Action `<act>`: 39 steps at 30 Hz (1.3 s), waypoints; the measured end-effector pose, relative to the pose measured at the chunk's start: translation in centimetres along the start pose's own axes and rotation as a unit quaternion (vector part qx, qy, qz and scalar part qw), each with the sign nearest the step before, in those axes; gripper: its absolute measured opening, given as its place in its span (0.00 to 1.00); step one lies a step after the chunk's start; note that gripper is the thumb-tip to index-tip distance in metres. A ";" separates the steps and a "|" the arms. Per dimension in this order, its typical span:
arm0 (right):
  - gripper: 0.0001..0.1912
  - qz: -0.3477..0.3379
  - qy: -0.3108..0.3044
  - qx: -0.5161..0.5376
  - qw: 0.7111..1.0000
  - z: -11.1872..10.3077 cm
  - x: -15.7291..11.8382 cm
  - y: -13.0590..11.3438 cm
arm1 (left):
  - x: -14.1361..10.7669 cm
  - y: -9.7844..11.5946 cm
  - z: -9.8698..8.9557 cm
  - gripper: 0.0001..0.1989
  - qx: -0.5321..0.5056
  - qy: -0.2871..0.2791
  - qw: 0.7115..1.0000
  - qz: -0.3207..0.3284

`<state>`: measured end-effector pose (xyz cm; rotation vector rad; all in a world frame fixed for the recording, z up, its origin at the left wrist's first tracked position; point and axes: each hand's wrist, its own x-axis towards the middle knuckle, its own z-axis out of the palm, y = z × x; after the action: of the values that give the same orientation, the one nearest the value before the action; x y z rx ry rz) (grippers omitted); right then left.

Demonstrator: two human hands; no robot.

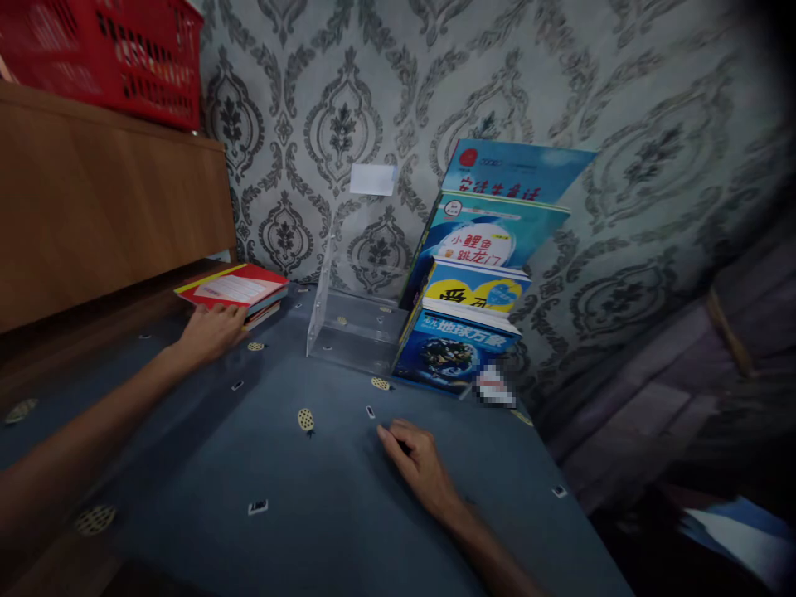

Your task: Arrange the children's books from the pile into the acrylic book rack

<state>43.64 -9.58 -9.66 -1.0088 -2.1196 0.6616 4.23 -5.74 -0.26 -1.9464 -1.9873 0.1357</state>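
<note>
At the left, my left hand (213, 329) lies against the near edge of a small stack of books, the top one red with a yellow strip (240, 286); its fingertips rest on the cover. My right hand (414, 456) is loosely curled above the blue patterned tablecloth (323, 514), with nothing visible in it. Beyond it stands a clear acrylic rack (357, 344). Its right part holds several upright books, among them a blue one with a globe (439, 352), a yellow one (457, 292) and taller blue-green ones (497, 217). The rack's left part holds no books.
A wooden cabinet (112, 207) with a red plastic basket (149, 66) on top stands at the left. Patterned wallpaper (348, 108) rises behind the rack. A small pale item (494, 385), blurred out, lies right of the books. Grey-purple fabric (652, 373) hangs at the right.
</note>
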 end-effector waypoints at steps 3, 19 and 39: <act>0.28 -0.001 0.008 0.003 1.000 0.0 -0.1 -0.1 | 0.4 -0.4 0.3 0.19 0.000 0.011 0.999 -0.030; 0.27 -0.009 0.012 0.013 1.000 -0.2 -0.2 -0.5 | -6.7 8.9 -4.6 0.18 0.058 0.005 0.994 0.095; 0.21 -0.096 -0.021 -0.034 0.995 0.0 -1.8 -1.1 | -5.3 12.3 -0.4 0.15 -0.176 -0.079 0.978 0.080</act>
<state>44.01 -11.64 -9.56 -0.8183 -2.2552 0.5243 15.96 -10.44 -4.65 -2.3848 -2.0648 -0.0251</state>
